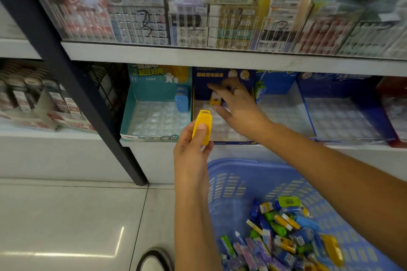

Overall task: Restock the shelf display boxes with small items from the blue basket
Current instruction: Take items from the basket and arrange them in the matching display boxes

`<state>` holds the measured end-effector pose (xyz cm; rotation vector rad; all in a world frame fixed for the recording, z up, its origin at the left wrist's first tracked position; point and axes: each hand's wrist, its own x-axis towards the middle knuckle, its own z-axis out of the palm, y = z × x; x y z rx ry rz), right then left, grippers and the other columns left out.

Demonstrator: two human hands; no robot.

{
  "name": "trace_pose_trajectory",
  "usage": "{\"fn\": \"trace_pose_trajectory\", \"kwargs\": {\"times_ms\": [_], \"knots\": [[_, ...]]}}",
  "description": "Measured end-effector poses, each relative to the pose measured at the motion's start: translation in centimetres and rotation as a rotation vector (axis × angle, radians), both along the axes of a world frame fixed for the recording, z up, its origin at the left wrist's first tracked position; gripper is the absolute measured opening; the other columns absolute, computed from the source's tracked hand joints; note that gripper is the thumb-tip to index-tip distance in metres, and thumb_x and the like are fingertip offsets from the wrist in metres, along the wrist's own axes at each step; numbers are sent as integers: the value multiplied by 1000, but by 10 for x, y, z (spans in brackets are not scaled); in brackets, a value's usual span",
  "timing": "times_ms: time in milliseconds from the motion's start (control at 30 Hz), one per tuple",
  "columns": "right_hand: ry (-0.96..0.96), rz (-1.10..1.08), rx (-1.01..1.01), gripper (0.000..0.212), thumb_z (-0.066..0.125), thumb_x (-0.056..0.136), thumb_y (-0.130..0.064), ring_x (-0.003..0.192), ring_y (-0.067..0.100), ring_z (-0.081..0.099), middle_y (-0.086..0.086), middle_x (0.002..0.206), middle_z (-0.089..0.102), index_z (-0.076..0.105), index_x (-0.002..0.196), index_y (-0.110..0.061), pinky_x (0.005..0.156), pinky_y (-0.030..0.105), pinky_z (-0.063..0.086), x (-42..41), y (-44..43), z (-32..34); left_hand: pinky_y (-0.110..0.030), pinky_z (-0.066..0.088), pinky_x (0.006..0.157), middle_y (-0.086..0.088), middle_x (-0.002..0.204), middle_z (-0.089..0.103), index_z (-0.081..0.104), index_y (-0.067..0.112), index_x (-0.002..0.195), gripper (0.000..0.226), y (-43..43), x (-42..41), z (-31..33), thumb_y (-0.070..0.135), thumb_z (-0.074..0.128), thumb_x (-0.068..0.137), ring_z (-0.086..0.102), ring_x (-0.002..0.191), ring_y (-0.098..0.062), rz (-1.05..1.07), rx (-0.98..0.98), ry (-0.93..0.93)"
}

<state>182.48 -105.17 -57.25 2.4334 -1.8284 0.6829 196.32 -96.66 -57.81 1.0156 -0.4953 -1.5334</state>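
Left hand point(191, 149) raised in front of the lower shelf point(231, 146), thumb and curled fingers gripping an upright yellow item point(202, 126) by its lower half, just before the front edge of the dark blue display box point(222, 77). Right hand point(237, 105) reached farther in, over that same box, fingers curled around a small yellow item point(214, 100) held near the box's back panel; blurred, so exact finger placement hard to tell. Teal display box point(134, 114) immediately left, with a few light blue items point(181, 101) standing at its right rear corner. More blue display boxes point(308, 114) off to the right, showing clear blister trays inside. Blue basket point(231, 174) down below both forearms, on the floor side of the shelf, holding a heap of small items point(286, 237) in yellow, green, blue and purple, well apart from both hands. Upper shelf point(220, 57) packed with boxed goods behind a clear front.
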Motion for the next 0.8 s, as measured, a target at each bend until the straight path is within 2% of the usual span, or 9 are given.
{"fn": "trace_pose_trajectory", "kwargs": {"times_ms": [67,133,233,367,400,467,567,667,800], "knots": [[-465,70,175,32,56,92,-37,96,14,60,-1,112,60,57,122,-28,81,33,51,14,35,8,-23,44,81,9,103,69,66,29,96,10,-2,7,3,24,59,91,61,96,-7,43,-7,-57],[-859,150,399,25,67,83,-36,86,8,64,-7,98,65,61,107,-33,74,25,53,33,60,14,-26,46,83,-1,103,68,65,18,107,17,-6,14,6,17,57,92,61,92,-12,76,-19,3],[-1045,143,435,29,73,79,-12,85,3,66,-7,95,69,62,102,-26,76,19,54,56,70,16,-27,55,83,-8,97,70,59,2,114,22,-6,25,14,6,51,94,67,91,-18,85,-95,105],[-1164,115,349,26,68,83,-11,91,5,67,-3,99,72,67,108,-16,79,15,52,74,59,28,-29,53,93,-7,106,71,64,7,110,19,-10,40,18,11,55,93,67,102,-18,94,-186,61],[-1170,115,331,26,67,84,-11,91,3,67,-4,99,72,67,109,-14,78,13,51,78,53,32,-30,52,94,-5,107,70,65,9,109,19,-12,45,16,15,57,93,66,102,-15,103,-182,-85],[-1051,94,206,22,68,84,-12,83,-2,67,-12,92,70,66,106,-17,73,10,50,81,35,38,-30,47,98,1,113,65,61,14,116,25,-17,50,8,22,58,93,61,106,-11,119,-185,-597],[-616,41,54,24,69,84,-15,87,10,66,-2,96,71,65,107,-13,79,17,49,86,-8,43,-28,29,107,-4,138,48,46,13,137,47,-18,55,-8,30,54,94,37,131,-20,-111,-276,-1295],[-322,54,157,25,66,85,-12,103,23,62,9,111,68,64,110,-8,89,25,46,95,-48,36,-28,17,114,-3,147,37,36,13,144,57,-13,50,-19,32,53,93,20,138,-22,-240,-291,-1474],[-142,93,246,25,62,88,-8,112,29,56,16,118,62,62,112,-1,97,35,43,102,-68,21,-24,19,111,0,141,41,43,18,139,52,-13,48,-24,32,56,91,25,133,-19,-161,-322,-1476]]}}
